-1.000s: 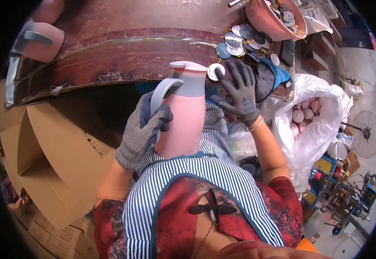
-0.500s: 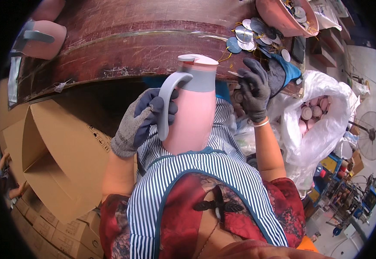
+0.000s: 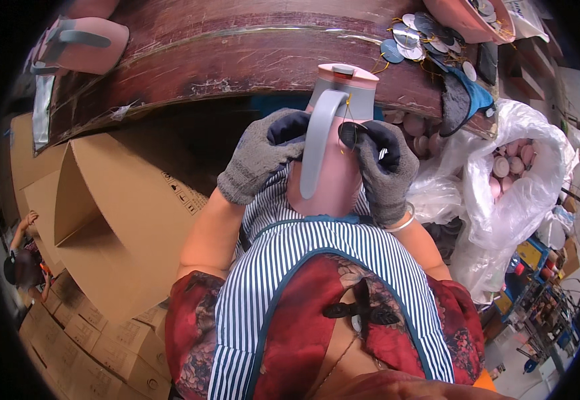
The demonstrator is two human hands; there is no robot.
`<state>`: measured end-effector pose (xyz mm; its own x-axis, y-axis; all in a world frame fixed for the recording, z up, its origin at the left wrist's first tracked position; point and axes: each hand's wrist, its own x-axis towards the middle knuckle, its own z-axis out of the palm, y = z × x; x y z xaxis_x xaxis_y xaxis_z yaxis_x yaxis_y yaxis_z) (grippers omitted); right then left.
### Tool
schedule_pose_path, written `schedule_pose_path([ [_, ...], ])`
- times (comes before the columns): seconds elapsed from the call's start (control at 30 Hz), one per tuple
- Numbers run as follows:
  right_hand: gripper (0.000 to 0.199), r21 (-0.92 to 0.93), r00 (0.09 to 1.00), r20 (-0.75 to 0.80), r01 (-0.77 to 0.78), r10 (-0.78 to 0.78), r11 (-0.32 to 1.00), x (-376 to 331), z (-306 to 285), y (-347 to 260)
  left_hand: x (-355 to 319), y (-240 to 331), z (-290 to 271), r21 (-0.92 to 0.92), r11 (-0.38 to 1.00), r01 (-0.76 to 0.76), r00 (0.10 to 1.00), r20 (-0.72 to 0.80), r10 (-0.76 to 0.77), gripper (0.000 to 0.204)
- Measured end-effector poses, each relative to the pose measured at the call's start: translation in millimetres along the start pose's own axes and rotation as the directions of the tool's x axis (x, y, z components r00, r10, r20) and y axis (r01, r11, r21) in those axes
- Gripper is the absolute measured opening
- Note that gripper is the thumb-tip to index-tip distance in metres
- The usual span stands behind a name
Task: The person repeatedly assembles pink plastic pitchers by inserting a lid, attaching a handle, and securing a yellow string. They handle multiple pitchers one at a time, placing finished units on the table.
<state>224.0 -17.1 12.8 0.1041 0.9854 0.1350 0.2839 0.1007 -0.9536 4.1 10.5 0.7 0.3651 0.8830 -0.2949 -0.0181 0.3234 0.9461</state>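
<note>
A pink thermos jug (image 3: 335, 175) with a grey collar and grey handle (image 3: 320, 143) stands upright between my gloved hands, close to my striped apron. My left hand (image 3: 260, 157) is closed on the jug's left side, its fingers partly hidden behind the handle. In my right hand (image 3: 389, 167), pinched at the jug's right side, is a small dark round hang tag (image 3: 348, 135). A thin yellow string (image 3: 348, 103) runs from the tag up to the top of the handle; whether it loops fully around cannot be made out.
Loose round tags (image 3: 430, 37) lie on the dark red table (image 3: 250, 73) by a pink basin (image 3: 467, 17). A blue-grey glove (image 3: 465, 100) hangs at the table edge. More pink jugs (image 3: 93, 45) stand far left. An open carton (image 3: 123, 220) is left; a plastic bag (image 3: 487, 200) of pink lids, right.
My right hand has come down and left to the jug, with a tag now at its fingers. The jug has turned, its handle facing me more, and my left hand has shifted with it.
</note>
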Motion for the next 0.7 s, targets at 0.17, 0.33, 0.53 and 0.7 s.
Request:
schedule_pose_path([
  [0.17, 0.029, -0.27, 0.975, 0.029, 0.219, -0.22, 0.938, 0.9, 10.7, 6.9, 12.0, -6.1, 7.6, 0.227, 0.96, -0.167, 0.985, 0.002, 0.171, 0.041],
  [0.33, 0.031, -0.263, 0.947, 0.206, 0.295, -0.245, 0.919, 6.5, -1.8, -0.3, 14.8, -2.5, 21.2, 0.413, 0.886, -0.212, 0.961, -0.077, 0.265, 0.038],
  [0.53, 0.062, 0.338, 0.801, 0.454, -0.56, 0.39, 0.757, 9.2, -43.8, 1.5, 0.2, 18.1, -5.9, -0.44, 0.89, 0.118, 0.993, 0.039, -0.113, 0.021],
  [0.7, 0.064, 0.503, 0.938, 0.319, -0.29, 0.137, 0.814, 34.6, -44.8, -14.7, 5.6, 18.4, -5.5, -0.826, 0.561, 0.059, 0.981, 0.152, 0.121, 0.03],
])
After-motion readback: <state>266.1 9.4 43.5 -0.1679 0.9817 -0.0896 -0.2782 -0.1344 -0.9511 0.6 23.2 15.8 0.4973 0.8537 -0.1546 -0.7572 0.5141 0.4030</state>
